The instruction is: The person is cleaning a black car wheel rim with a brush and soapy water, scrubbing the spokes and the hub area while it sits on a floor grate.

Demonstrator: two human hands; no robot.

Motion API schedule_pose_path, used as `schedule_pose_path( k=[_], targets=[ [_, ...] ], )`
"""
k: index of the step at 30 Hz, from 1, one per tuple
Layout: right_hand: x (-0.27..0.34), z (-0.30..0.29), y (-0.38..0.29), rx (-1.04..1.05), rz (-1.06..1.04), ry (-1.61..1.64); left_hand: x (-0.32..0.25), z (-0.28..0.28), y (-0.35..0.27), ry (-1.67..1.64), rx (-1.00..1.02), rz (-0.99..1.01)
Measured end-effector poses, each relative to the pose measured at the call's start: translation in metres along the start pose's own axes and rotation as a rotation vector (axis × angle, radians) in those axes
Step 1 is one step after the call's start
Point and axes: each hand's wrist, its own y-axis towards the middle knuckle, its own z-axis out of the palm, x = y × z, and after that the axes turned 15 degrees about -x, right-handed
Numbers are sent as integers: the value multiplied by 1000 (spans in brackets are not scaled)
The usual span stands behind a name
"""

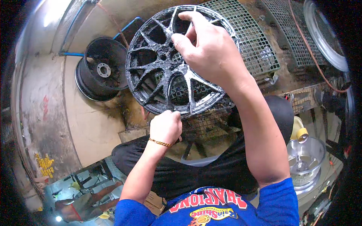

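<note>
A multi-spoke alloy wheel (162, 66) lies face up before me, tilted slightly. Black, crumbly coating covers much of its left side, while bare silvery metal shows on the lower right spokes. At the near edge of the rim, my left hand (165, 127) is closed on it, with the fingertips hidden beneath. My right hand (208, 48) is over the wheel's upper right spokes. Its thumb and index finger are apart with nothing visible between them, and the other fingers curl out of sight under the palm.
A dark wheel barrel (104, 69) stands at the left by the wall. Plastic grating (243, 34) lies beyond my right hand. A reddish hose (305, 42) crosses near a silvery rim (325, 36). Right of my knee is a clear tub (305, 158). Another person (76, 206) is at lower left.
</note>
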Motion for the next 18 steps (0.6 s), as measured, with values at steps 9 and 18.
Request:
schedule_pose_path(
  k=[9, 18],
  targets=[
    [0, -2, 1, -7, -24, 21, 18, -3, 2, 112, -21, 210],
    [2, -3, 4, -26, -35, 19, 54, -8, -10, 188, -13, 140]
  ],
)
